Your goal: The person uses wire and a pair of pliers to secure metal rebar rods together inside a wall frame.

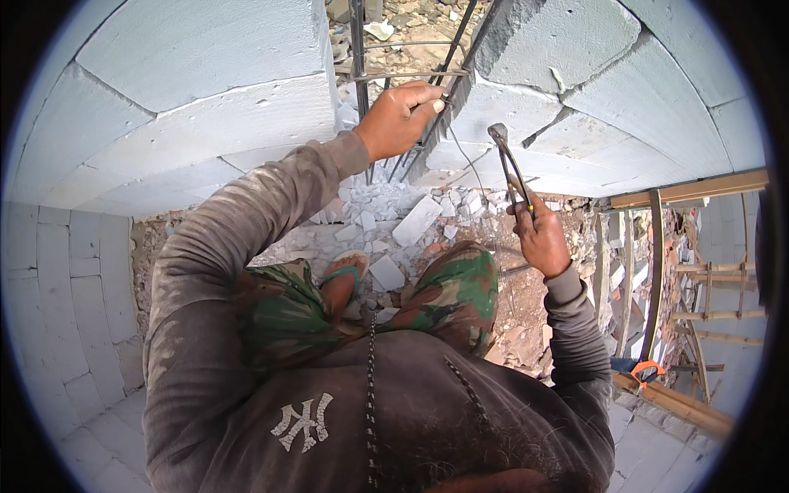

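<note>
My left hand [400,117] is closed at the upright steel bars, its fingertips pinched at the corner where a bar meets a horizontal steel tie [411,76]. A thin wire [465,152] hangs from near those fingers and curves down to the right. The bars [358,49] stand in the gap between two block walls. To the right, my right hand [542,234] grips end-cutting pincers [508,160] by the handles, their head pointing up and away from the bars. Whether the pincers' jaws are apart is hard to see.
Pale block walls [205,57] rise on both sides of the gap. Broken block pieces [417,220] and rubble lie around my feet. A timber frame [653,271] stands at the right, with an orange-handled saw [648,371] by its lower beam.
</note>
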Motion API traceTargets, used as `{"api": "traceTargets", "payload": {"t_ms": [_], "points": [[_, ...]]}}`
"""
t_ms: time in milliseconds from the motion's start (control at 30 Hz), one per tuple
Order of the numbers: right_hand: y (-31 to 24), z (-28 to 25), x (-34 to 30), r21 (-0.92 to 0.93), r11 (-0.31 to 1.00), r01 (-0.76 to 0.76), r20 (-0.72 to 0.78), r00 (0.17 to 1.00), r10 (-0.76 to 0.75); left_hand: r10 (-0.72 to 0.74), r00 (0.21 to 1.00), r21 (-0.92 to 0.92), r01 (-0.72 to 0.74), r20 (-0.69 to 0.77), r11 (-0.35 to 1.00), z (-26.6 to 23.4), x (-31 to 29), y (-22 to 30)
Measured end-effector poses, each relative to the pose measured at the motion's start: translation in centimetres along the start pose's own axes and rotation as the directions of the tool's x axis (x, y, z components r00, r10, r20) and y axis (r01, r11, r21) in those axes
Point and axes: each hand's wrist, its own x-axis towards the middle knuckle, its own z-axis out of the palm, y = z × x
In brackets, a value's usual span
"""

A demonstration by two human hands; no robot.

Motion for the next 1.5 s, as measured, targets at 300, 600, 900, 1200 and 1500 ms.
{"api": "traceTargets", "payload": {"t_ms": [300, 600, 900, 1200, 1500], "points": [[-4.4, 3.2, 1.7, -0.043, 0.986, 0.159, 0.077, 0.985, -0.155, 0.032, 0.999, 0.003, -0.032, -0.003, 0.999, 0.0, 0.2, -0.8], [-5.9, 2.5, 2.5, -0.176, 0.956, 0.236, 0.005, 0.971, -0.239, 0.080, 0.996, -0.007, -0.080, -0.035, 0.997, 0.2, 0.1, -1.0], [-5.4, 1.6, 3.5, -0.594, 0.756, 0.276, -0.054, 0.924, -0.380, 0.066, 0.998, 0.009, -0.066, -0.021, 0.998, 0.1, 0.0, -1.0], [-6.5, -0.1, 4.6, -0.454, 0.888, 0.073, 0.086, 0.996, -0.037, 0.109, 0.994, 0.014, -0.109, -0.032, 0.994, 0.4, 0.2, -1.5], [-4.5, 4.9, 3.1, 0.648, 0.004, -0.762, 0.692, 0.585, -0.423, 0.157, 0.987, 0.022, -0.157, -0.026, 0.987, 0.0, 0.4, -1.9]]}}
